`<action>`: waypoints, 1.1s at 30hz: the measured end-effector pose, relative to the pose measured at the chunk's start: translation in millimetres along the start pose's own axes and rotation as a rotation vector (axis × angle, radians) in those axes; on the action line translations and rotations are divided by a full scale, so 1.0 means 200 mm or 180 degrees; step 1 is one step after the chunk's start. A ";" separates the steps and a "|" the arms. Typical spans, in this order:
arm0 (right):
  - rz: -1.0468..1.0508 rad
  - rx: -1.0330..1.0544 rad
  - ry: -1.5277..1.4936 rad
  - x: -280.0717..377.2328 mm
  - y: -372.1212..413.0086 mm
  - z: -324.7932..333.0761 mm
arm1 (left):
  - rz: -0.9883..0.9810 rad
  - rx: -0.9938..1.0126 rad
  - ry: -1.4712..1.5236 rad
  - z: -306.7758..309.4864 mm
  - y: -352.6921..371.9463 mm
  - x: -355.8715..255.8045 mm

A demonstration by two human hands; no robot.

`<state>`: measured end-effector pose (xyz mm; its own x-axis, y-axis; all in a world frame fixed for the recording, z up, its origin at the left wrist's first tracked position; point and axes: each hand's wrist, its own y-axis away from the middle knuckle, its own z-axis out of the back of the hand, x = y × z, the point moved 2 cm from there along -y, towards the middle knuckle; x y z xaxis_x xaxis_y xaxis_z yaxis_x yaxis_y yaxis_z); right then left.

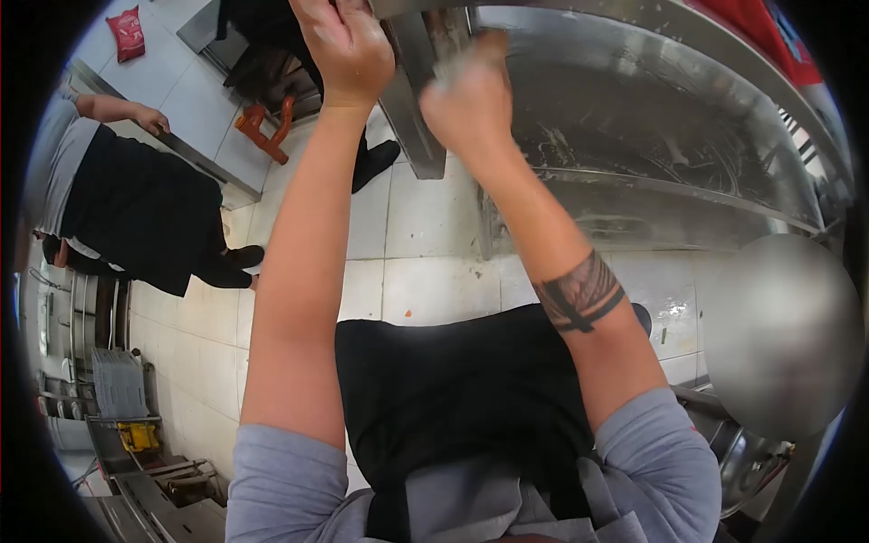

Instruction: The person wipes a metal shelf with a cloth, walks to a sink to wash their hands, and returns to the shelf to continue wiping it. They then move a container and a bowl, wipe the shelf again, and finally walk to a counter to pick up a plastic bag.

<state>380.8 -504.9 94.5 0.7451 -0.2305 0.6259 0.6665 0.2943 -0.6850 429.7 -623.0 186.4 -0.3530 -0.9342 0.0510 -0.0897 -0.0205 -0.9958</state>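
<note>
Your left hand (348, 45) curls closed beside the upright grey steel post (412, 118) — your right hand (471, 100), blurred, meets a pale wad (457, 61); I cannot tell its grip.

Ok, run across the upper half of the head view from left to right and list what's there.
Co-worker in a black apron → orange tool on the floor tiles → left hand → right hand → big steel vat, which both hands reach up to.
</note>
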 end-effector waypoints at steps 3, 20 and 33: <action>-0.0151 0.0989 0.0358 0.21 -0.14 0.13 | 0.0005 0.0027 -0.0018 0.01 0.01 -0.01; -0.0950 0.1005 -0.1749 0.05 -0.15 0.20 | 0.0355 0.0133 0.0344 0.03 -0.02 -0.02; 0.0531 0.1522 0.1051 -0.65 0.45 0.29 | 0.0013 0.0307 0.0125 0.02 0.00 0.01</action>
<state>342.4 -395.1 -27.6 0.8583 -0.3985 0.3233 0.5112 0.7179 -0.4725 433.1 -626.9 185.7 -0.3897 -0.9197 0.0482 0.0013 -0.0528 -0.9986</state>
